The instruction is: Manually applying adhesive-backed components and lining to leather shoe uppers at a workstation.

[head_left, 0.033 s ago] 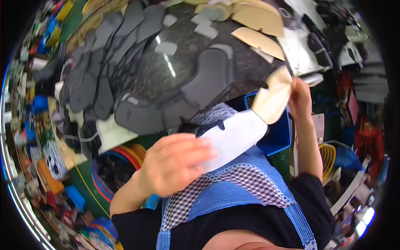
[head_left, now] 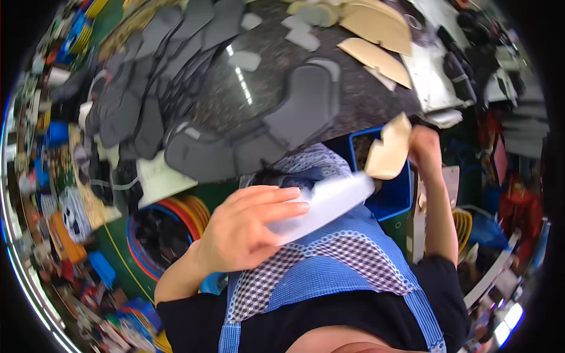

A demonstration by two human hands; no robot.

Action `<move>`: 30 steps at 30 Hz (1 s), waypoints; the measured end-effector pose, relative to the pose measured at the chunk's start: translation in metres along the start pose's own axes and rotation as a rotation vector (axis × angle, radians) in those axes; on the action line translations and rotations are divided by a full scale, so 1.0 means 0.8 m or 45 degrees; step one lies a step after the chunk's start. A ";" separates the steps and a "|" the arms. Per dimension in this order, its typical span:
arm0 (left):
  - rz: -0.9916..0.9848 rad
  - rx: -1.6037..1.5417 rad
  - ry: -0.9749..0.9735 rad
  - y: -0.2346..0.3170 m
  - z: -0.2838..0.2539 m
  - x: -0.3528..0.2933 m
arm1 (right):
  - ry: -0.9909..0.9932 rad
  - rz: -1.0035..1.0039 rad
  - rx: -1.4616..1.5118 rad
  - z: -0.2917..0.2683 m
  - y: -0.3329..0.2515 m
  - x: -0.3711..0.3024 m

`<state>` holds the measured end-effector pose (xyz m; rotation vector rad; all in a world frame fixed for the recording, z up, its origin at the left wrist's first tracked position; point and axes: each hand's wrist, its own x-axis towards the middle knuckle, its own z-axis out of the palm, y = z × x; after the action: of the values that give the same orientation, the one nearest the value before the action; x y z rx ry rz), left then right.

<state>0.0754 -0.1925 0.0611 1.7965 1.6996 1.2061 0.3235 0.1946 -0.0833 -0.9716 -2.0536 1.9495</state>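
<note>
Well, closest in is a blue apron [head_left: 321, 273]. Just past it, the left hand [head_left: 241, 226] has its fingers gripping one end of a blurry white piece [head_left: 329, 203]. The white piece is in the air over the apron, and its far end meets or nearly meets a cream piece [head_left: 389, 154]. The right hand [head_left: 425, 146] is beside the cream piece with its fingers curled in; whether they pinch it, one cannot tell. A soft, steady grip and slow moves should be best here, because the cream piece looks thin and could crease. Below it is a blue bin [head_left: 395, 197]. Farther off, a dark table [head_left: 220, 109] has gray pieces [head_left: 300, 103] on it.
</note>
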 end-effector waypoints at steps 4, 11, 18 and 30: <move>-0.941 -1.169 0.345 -0.012 0.033 -0.073 | -0.128 -0.055 -2.114 -0.007 0.033 -0.071; -0.821 -1.076 0.787 -0.050 0.020 -0.055 | -0.795 -0.540 -0.497 0.237 -0.192 0.011; -1.086 -0.356 0.749 -0.105 0.001 -0.063 | -0.671 -0.454 -0.879 0.269 -0.187 0.062; -0.392 0.621 0.020 -0.090 0.048 -0.030 | -0.729 -0.350 -1.759 0.261 -0.226 0.107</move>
<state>0.0639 -0.1913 -0.0235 1.6781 2.3251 0.7189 0.0856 0.0747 0.0281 -0.1015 -3.6103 0.4393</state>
